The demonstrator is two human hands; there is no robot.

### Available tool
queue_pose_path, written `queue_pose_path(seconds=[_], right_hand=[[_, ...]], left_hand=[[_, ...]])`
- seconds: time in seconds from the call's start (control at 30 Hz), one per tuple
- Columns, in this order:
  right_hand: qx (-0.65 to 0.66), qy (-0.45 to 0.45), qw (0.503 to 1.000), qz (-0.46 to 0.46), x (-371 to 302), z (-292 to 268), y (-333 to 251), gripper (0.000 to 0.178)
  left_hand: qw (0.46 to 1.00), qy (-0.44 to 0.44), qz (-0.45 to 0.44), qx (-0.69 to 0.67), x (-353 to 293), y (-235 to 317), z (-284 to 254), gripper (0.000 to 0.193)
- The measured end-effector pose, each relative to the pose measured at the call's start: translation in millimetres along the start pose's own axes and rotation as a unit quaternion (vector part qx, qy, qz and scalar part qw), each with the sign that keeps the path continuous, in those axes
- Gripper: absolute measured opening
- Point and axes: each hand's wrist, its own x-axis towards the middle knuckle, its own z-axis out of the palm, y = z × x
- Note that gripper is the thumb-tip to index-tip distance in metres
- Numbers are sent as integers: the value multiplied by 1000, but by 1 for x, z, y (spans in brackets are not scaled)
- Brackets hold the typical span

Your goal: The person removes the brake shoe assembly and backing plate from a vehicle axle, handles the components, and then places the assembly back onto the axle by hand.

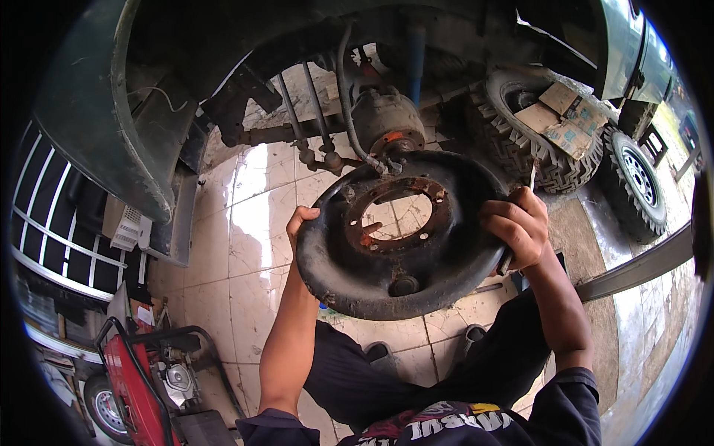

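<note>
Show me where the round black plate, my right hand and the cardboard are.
Round black plate [401, 262]: head view, on its dished face just below the center hole.
Right hand [526, 227]: head view, on the back of the hand.
Cardboard [547, 117]: head view, on a flat brown part.

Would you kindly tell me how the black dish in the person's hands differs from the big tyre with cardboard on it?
The black dish is held up by the left hand and right hand, while the big tyre lies on its side. The dish is mostly smooth, whereas the tyre has chunky tread. Both are round and dark.
</note>
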Motion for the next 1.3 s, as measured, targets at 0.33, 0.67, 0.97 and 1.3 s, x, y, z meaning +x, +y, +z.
queue_pose_path(seconds=[0.33,0.67,0.97,1.3], right_hand=[[49,104,990,87,-5,10,31,57],[306,288,829,370,3,24,39,87],[337,248,732,537,18,44,34,41],[381,247,590,667,7,74,52,60]], left_hand=[[1000,13,20,-18,9,9,-22,55],[930,-82,271,236,47,21,-60,55],[952,-1,304,32,64,-26,6,58],[942,166,243,162,71,3,15,66]])
